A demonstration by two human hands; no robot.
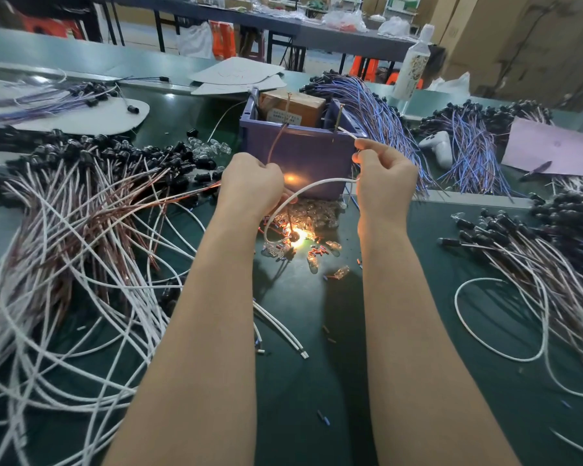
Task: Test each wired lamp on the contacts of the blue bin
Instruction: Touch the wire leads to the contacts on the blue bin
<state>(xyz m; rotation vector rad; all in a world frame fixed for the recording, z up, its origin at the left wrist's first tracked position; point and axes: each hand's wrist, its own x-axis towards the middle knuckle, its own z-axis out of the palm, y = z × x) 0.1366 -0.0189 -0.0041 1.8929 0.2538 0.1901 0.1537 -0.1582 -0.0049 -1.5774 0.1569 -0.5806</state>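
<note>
Blue plastic bin (pixel 303 156) at centre of green desk (pixel 317 348) | left grip (pixel 249 186) pinching brown lead (pixel 275 142), right grip (pixel 384 183) pinching white lead (pixel 320 183) | black-socketed wired lamp (pixel 297 237) glowing beneath | advice: hold bared ends steady on separate contacts (pixel 339 117), confirm glow.

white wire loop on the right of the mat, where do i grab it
Pinch the white wire loop at its left arc, from above. That part lies alone on the bare green mat; its right side runs into the pile of wired lamps, where it would likely snag.
</note>
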